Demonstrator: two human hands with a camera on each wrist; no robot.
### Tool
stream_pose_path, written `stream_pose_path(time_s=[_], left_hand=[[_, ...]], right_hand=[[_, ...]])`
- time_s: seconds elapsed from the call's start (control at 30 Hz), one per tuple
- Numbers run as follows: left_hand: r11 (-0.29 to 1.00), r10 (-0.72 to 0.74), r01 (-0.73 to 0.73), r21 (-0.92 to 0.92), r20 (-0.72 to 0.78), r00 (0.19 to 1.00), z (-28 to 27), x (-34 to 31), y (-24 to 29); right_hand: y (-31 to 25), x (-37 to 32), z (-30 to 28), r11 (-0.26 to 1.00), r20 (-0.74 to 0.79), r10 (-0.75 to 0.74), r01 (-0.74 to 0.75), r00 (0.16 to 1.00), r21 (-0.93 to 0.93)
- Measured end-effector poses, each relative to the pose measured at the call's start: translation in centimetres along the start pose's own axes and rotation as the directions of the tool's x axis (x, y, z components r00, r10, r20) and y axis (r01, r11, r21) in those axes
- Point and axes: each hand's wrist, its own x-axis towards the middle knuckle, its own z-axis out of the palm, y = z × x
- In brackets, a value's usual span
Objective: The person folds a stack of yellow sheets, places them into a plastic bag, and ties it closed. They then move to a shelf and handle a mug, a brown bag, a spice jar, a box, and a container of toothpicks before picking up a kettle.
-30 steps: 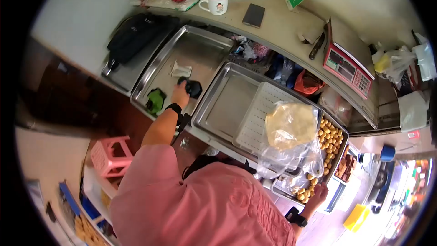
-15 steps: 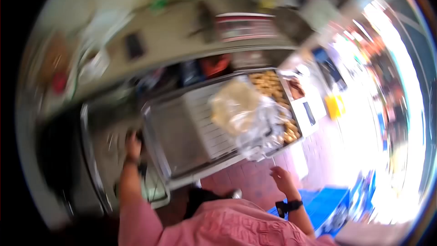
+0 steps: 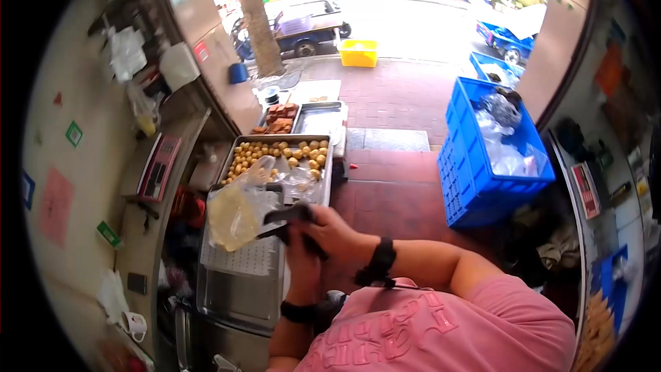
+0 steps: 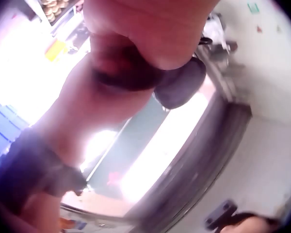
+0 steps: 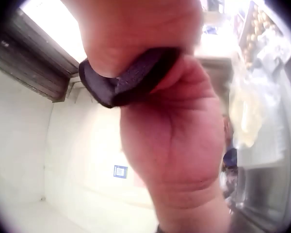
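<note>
In the head view my left hand (image 3: pixel 303 279) and my right hand (image 3: pixel 342 236) meet in front of my body, both gripping a black cloth item (image 3: pixel 292 214). One end of the cloth sticks out left past my fingers; more of it hangs beneath. In the right wrist view the cloth (image 5: pixel 131 80) is folded between my two hands, with the left palm below it. A rounded end of the cloth (image 4: pixel 182 87) shows in the left wrist view. Whether it is a glove I cannot tell. Just beyond lies a clear bag with a pale yellow, flat round thing (image 3: pixel 231 213).
The bag lies over a white perforated tray (image 3: pixel 234 262) and a metal tray (image 3: pixel 323 189) with many small golden balls. Reddish-brown slabs (image 3: pixel 279 120) sit in a farther tray. Blue crates (image 3: pixel 461 158) stand right; a scale (image 3: pixel 160 169) is on the left counter.
My left hand has left the far metal tray with the black cloth, and my right hand has come from the ball tray to meet it. My view has swung right, toward the street.
</note>
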Motion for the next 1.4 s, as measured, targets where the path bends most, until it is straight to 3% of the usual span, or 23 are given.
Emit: stream_pose_path(time_s=[0.07,0.13,0.17,0.27,0.4,0.53,0.6,0.67,0.7,0.73,0.77,0.8,0.87,0.9,0.97,1.07,1.13,1.2,1.27,1.3,1.33,1.37,1.4], left_hand=[[0.886,-0.132,0.09,0.454,0.061,0.989,2.5,-1.9,-2.4],[0.875,-0.144,0.048,0.481,0.164,0.976,4.6,-4.6,-3.8],[0.866,-0.152,0.004,0.5,0.254,0.955,5.5,-5.9,-4.2],[0.901,-0.316,0.356,0.247,-0.19,0.93,6.5,-7.7,-1.4],[0.963,-0.233,0.222,-0.152,-0.055,0.971,4.2,-9.7,3.6],[0.979,-0.087,0.109,0.17,-0.129,0.988,5.3,-12.4,5.8],[0.873,-0.311,0.247,0.421,0.09,0.946,6.7,-13.4,5.3],[0.805,-0.475,0.158,0.572,0.463,0.748,8.9,-12.8,2.5],[0.651,-0.205,-0.294,0.699,0.536,0.819,10.9,-13.0,1.8],[0.297,0.047,-0.643,0.706,0.661,0.749,12.5,-13.4,1.6],[0.108,0.178,-0.664,0.74,0.643,0.745,12.9,-13.5,2.0],[-0.17,0.287,-0.7,0.694,0.714,0.638,12.5,-13.0,2.5],[-0.23,0.258,-0.729,0.645,0.762,0.593,11.3,-12.4,3.8],[-0.232,0.248,-0.737,0.635,0.771,0.586,10.4,-12.2,4.1],[0.253,0.207,-0.762,0.596,0.736,0.645,8.2,-11.7,4.5],[0.284,0.146,-0.693,0.662,0.685,0.714,3.6,-10.5,5.1],[0.251,0.237,-0.718,0.649,0.678,0.696,0.3,-9.1,4.5],[0.402,0.261,-0.633,0.662,0.579,0.772,-3.3,-7.7,4.3],[0.407,0.267,-0.637,0.655,0.581,0.769,-5.7,-6.1,4.6],[0.407,0.288,-0.636,0.656,0.569,0.77,-6.8,-5.4,4.7],[0.416,0.277,-0.643,0.643,0.584,0.763,-8.0,-4.7,4.7],[0.686,0.191,-0.384,0.618,0.357,0.914,-9.4,-4.0,4.6],[0.867,0.013,-0.083,0.492,0.144,0.989,-10.9,-3.1,4.4]], right_hand=[[-3.6,-3.4,-5.9,0.765,0.017,-0.274,0.228,0.962,-0.602],[-5.7,-6.8,-10.8,0.598,0.051,-0.243,0.191,0.969,-0.778],[-4.7,-8.7,-13.0,0.638,0.0,-0.193,0.126,0.981,-0.76],[-5.7,-14.4,-15.7,0.703,0.117,-0.07,0.132,0.991,-0.698],[-4.6,-18.8,-17.8,0.889,-0.027,-0.027,0.011,0.999,-0.458],[-4.8,-18.3,-19.0,0.8,-0.095,0.209,-0.226,0.973,-0.556],[-3.5,-16.9,-16.8,0.384,0.446,-0.028,0.421,0.895,-0.822],[-1.1,-15.7,-13.0,0.553,0.516,0.232,0.324,0.825,-0.767],[1.5,-16.0,-11.0,0.553,0.519,0.23,0.328,0.823,-0.766],[4.8,-16.9,-8.9,0.944,0.247,0.319,-0.282,0.915,-0.173],[4.6,-16.7,-7.3,0.57,0.114,0.566,-0.488,0.816,0.661],[4.4,-15.7,-7.4,0.569,0.227,0.557,-0.566,0.799,0.596],[2.7,-14.2,-7.3,0.72,0.413,0.483,-0.618,0.772,0.315],[1.3,-13.5,-6.9,0.766,0.474,0.451,-0.6,0.757,0.23],[-1.2,-12.2,-5.7,0.816,0.561,0.399,-0.56,0.725,0.144],[-3.7,-10.4,-2.9,0.9,0.64,0.334,-0.436,0.691,0.001],[-4.6,-8.6,-1.4,0.944,0.69,0.23,0.014,0.687,-0.328],[-4.7,-7.3,0.0,0.753,0.727,0.156,0.396,0.668,-0.525],[-2.7,-7.0,1.8,0.792,0.666,-0.004,0.409,0.746,-0.454],[-2.2,-6.3,3.1,0.967,0.458,0.251,-0.246,0.853,-0.072],[-1.9,-5.8,3.7,0.585,0.383,0.552,-0.672,0.74,0.454],[-5.9,-5.3,3.5,0.737,0.33,0.416,-0.527,0.847,0.424],[-6.3,-4.4,3.6,0.949,0.118,0.062,-0.096,0.991,0.301]])
